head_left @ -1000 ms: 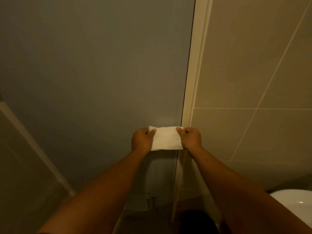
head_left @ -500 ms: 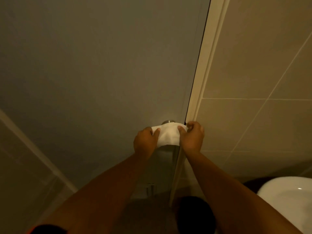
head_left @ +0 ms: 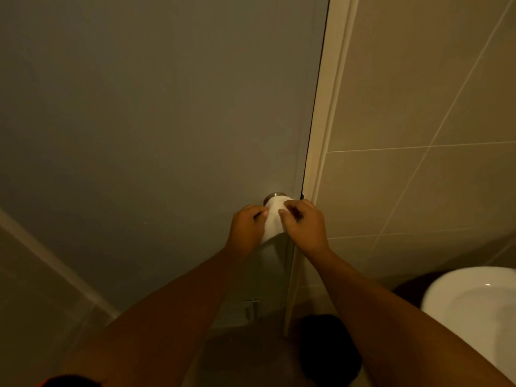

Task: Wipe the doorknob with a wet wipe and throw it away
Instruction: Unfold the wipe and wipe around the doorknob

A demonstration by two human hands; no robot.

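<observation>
Both hands at the grey door [head_left: 153,135], beside its pale frame [head_left: 321,129]. White wet wipe [head_left: 272,219] draped over the metal doorknob [head_left: 275,195], only the knob's top rim showing above it. Left hand [head_left: 247,230] grip pinches the wipe's left edge; right hand [head_left: 304,226] grip pinches its right edge, fingers curled on the cloth.

Both bare forearms extend forward and converge. The left hand [head_left: 247,229] and right hand [head_left: 303,226] sit close together at the same height, knuckles up, fingers curled and pinching the same white wipe [head_left: 272,220].
</observation>
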